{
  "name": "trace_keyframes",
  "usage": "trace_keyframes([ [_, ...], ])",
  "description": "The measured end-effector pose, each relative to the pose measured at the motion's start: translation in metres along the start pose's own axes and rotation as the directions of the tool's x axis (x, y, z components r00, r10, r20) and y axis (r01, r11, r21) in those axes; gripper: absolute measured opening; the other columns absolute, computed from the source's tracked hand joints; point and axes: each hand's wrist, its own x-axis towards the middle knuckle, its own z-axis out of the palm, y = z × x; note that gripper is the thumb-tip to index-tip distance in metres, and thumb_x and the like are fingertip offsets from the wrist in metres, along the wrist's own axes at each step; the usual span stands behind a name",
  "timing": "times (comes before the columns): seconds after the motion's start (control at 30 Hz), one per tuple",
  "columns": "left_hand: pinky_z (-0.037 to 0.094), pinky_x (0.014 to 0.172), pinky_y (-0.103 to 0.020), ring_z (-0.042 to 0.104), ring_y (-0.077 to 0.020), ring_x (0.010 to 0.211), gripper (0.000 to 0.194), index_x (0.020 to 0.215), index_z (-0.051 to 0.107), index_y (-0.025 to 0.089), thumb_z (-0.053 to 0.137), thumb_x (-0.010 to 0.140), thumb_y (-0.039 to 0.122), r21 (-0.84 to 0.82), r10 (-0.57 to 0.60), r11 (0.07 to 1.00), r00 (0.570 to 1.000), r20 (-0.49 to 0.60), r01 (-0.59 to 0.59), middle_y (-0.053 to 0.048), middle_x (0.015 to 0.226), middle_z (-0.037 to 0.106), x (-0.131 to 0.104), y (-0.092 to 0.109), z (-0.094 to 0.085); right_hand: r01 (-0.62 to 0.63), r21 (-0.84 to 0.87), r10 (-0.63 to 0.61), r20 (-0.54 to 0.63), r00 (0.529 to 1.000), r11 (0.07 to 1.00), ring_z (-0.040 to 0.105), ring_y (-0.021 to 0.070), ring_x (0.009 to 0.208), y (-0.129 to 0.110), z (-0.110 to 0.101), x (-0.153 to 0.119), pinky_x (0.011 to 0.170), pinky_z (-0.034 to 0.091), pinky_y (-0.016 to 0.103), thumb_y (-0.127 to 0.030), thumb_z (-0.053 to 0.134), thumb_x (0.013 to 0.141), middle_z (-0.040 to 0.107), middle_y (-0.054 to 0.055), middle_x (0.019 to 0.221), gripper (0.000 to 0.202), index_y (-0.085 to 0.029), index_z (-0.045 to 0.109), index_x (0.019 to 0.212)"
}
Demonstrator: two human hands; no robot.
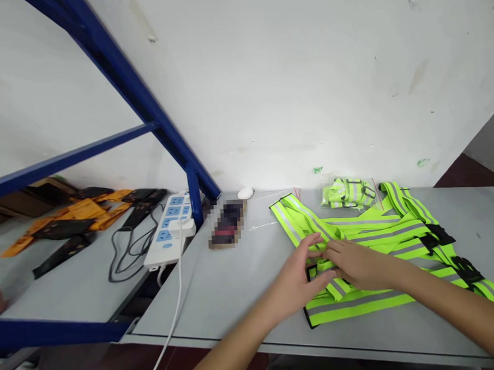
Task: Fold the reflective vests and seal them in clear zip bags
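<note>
On the grey table, neon-yellow reflective straps (pixel 370 299) with silver stripes and black fittings lie in a loose, overlapping pile. My left hand (pixel 296 278) is at the pile's left side, thumb and fingers curved around a small folded part of a reflective strap (pixel 325 265). From the right, my right hand (pixel 354 263) meets it, with bent fingers closed on the same folded part. The fingertips almost touch, and the right hand partly hides the fold. Behind the pile, a clear plastic bag (pixel 349 193) holds a bundled strap of the same kind.
A blurred-out phone-like object (pixel 228 224) and a white oval object (pixel 245 193) lie left of the pile. A white power strip (pixel 169 229) with a plug and cable stands by a blue metal frame (pixel 145 110). Orange and black straps (pixel 80 214) lie on the left table.
</note>
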Motion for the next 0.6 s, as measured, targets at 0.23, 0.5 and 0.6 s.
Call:
trace_keyframes([
  [0.23,0.045,0.099,-0.035,0.058,-0.0218,0.111,0.037,0.120,0.056,0.025,0.059,0.083,0.028,0.281,0.060,0.959,0.994,-0.092,-0.032,-0.005,0.119,0.063,-0.002,-0.016,0.012,-0.088,-0.379,-0.061,-0.365,0.929,0.921,0.056,0.0280,0.097,0.007,0.035,-0.018,0.085,0.043,0.046,-0.036,0.050,0.094,0.062,0.014,0.105,0.029,-0.013,0.057,0.111],
  [0.5,0.051,0.081,-0.031,0.064,-0.0215,0.094,0.038,0.121,0.059,0.021,0.051,0.087,0.036,0.368,-0.101,0.921,0.991,-0.088,0.127,-0.005,0.114,0.067,0.009,0.006,0.013,-0.052,-0.353,-0.054,-0.284,0.957,0.934,0.050,0.0310,0.118,0.013,0.034,-0.046,0.100,0.039,0.049,-0.042,0.059,0.087,0.057,0.016,0.128,0.061,-0.009,0.042,0.135],
  [0.6,0.049,0.066,-0.028,0.061,-0.0164,0.072,0.043,0.124,0.057,0.020,0.049,0.088,0.042,0.321,-0.156,0.935,0.988,-0.010,0.151,-0.004,0.100,0.068,0.014,0.011,0.011,-0.057,-0.354,-0.047,-0.280,0.959,0.934,0.052,0.0300,0.114,0.019,0.036,-0.042,0.099,0.039,0.047,-0.023,0.061,0.081,0.059,0.016,0.125,0.056,-0.009,0.045,0.133],
])
